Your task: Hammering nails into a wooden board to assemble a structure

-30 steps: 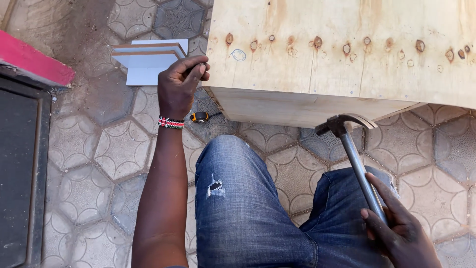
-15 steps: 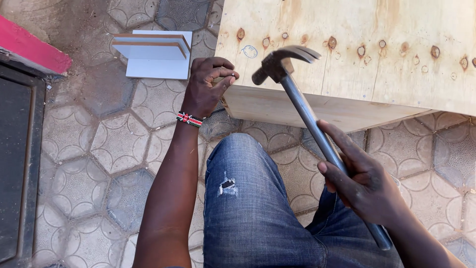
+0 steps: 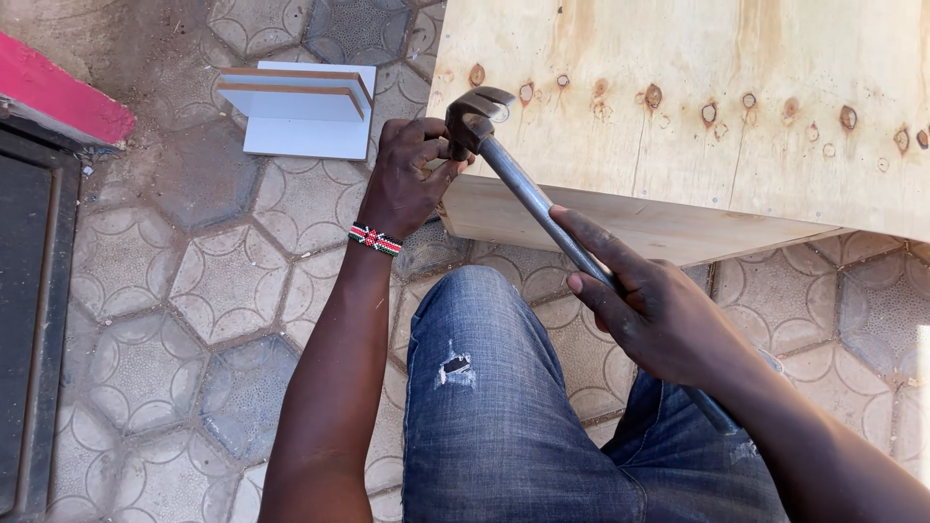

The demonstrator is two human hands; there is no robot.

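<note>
My right hand (image 3: 651,302) grips the steel shaft of a claw hammer (image 3: 528,189). The hammer's head (image 3: 477,108) rests at the near left corner of a pale plywood box (image 3: 697,107), right against my left hand (image 3: 412,174). That hand has its fingers pinched together at the box's corner, at the spot under the hammer head; whatever it pinches is too small to see. A beaded band (image 3: 374,238) circles the left wrist. A row of rusty-ringed nail heads (image 3: 654,97) runs along the box top.
I sit over hexagonal paving stones (image 3: 223,281) with my jeans-clad leg (image 3: 494,407) in front. A stack of white-faced board offcuts (image 3: 300,107) lies on the ground left of the box. A red ledge (image 3: 58,97) and a dark metal frame (image 3: 29,320) border the left side.
The hammer has swung from low on the right up and leftward, and its head now sits at the box corner beside my left fingers. My left hand stayed at the corner.
</note>
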